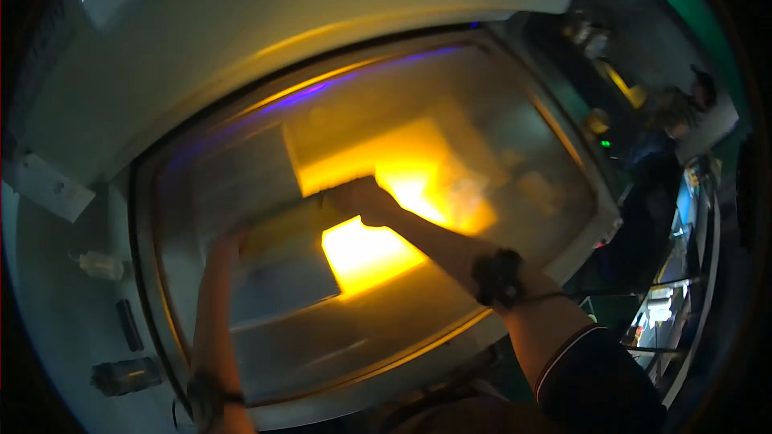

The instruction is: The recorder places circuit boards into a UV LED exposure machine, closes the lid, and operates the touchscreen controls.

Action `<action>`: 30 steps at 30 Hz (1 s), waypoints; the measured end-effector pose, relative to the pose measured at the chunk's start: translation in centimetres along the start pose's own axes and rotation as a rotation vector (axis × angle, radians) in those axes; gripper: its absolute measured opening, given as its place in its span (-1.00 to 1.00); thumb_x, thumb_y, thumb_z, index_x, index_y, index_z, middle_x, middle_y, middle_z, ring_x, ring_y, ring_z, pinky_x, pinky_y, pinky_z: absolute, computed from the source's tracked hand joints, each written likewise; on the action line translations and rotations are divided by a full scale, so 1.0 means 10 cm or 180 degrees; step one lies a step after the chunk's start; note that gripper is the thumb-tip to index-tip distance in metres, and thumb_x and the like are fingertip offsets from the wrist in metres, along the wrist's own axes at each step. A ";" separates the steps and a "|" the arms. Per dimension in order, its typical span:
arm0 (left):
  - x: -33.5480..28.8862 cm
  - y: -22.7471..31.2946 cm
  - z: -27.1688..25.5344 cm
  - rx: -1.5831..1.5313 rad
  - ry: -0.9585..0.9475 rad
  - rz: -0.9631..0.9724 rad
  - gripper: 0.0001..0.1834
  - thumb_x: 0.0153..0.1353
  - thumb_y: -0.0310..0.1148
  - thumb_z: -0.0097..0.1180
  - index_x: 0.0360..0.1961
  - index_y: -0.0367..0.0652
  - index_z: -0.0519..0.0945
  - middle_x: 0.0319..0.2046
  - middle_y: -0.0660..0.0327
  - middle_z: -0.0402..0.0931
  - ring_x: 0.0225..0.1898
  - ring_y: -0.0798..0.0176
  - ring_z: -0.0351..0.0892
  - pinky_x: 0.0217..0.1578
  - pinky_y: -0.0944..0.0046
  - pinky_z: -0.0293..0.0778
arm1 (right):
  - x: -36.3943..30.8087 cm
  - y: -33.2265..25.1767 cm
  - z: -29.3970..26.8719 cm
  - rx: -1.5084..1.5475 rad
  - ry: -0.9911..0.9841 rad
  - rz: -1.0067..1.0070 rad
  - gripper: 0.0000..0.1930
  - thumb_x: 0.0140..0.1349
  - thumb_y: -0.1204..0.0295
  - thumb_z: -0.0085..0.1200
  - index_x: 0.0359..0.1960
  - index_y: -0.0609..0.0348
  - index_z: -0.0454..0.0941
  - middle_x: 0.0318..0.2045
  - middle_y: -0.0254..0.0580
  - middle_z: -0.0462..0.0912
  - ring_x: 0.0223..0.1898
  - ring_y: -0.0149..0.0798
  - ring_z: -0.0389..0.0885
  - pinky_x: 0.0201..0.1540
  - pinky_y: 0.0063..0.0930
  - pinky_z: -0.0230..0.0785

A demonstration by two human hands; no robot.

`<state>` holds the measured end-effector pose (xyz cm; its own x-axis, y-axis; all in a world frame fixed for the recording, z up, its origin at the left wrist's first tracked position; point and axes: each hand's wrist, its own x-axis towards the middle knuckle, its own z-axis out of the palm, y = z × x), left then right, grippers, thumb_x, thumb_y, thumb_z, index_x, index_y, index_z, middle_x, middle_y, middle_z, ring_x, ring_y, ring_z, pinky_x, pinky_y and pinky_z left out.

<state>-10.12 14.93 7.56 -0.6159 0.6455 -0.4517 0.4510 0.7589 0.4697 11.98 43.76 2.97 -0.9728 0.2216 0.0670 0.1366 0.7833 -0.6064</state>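
Left forearm (212, 297): rises from seven o'clock; left hand (232, 243) blurred. Right forearm (438, 253): extends from four-thirty; right hand (370, 202) near centre, grip indistinct.

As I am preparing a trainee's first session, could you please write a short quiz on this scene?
1. Short answer: over the framed light table, which is nearer the brightest yellow-white glow, the left hand or the right hand?
2. True or false: the right wrist is bare.
3. Multiple choice: what colour is the bright streak along the table's far edge? A. Red; B. Green; C. Violet.

Key:
1. The right hand.
2. False; it wears a dark wristband.
3. C.
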 end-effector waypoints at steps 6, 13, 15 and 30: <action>-2.50 -0.33 1.27 0.1382 0.0035 0.1333 -0.29 -0.17 -0.43 0.23 0.17 -0.08 0.48 0.07 -0.03 0.53 0.02 -0.35 0.51 0.09 -0.16 0.41 | -2.72 -1.17 -0.04 -0.1469 -0.0872 -0.0564 -0.46 0.35 0.33 -0.16 0.39 -0.07 0.20 0.34 -0.08 0.33 0.20 0.12 0.46 0.21 0.03 0.33; -2.66 0.17 1.34 0.1618 0.0050 0.0789 -0.28 -0.17 -0.48 0.21 0.17 0.00 0.49 0.08 0.07 0.55 0.05 -0.27 0.53 0.02 -0.13 0.48 | -2.95 -1.06 -0.01 -0.1103 -0.0813 -0.0399 -0.45 0.32 0.29 -0.10 0.37 -0.06 0.23 0.31 -0.07 0.37 0.27 -0.01 0.41 0.27 -0.03 0.27; -2.65 0.14 1.58 0.1423 0.0211 0.0916 -0.27 -0.16 -0.43 0.24 0.19 0.04 0.48 0.03 0.06 0.59 0.05 -0.23 0.54 0.01 -0.09 0.50 | -3.23 -0.81 -0.10 -0.0906 -0.0305 -0.0724 -0.47 0.30 0.30 -0.05 0.33 -0.09 0.27 0.32 -0.09 0.34 0.31 -0.03 0.35 0.28 -0.06 0.25; -1.83 1.38 1.84 0.1300 -0.0347 0.0819 -0.19 -0.04 -0.20 0.18 0.35 0.05 0.34 0.03 0.00 0.58 0.01 -0.09 0.61 0.02 -0.04 0.51 | -5.72 0.45 -1.39 -0.0745 0.1606 0.2602 -0.28 0.02 0.44 0.19 0.32 0.05 0.28 0.38 0.04 0.15 0.46 0.10 -0.01 0.48 0.06 -0.20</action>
<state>19.24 15.14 8.33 -0.3900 0.8050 -0.4471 0.8093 0.5313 0.2507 70.81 42.71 7.42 -0.3764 0.9245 0.0604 0.8173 0.3621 -0.4482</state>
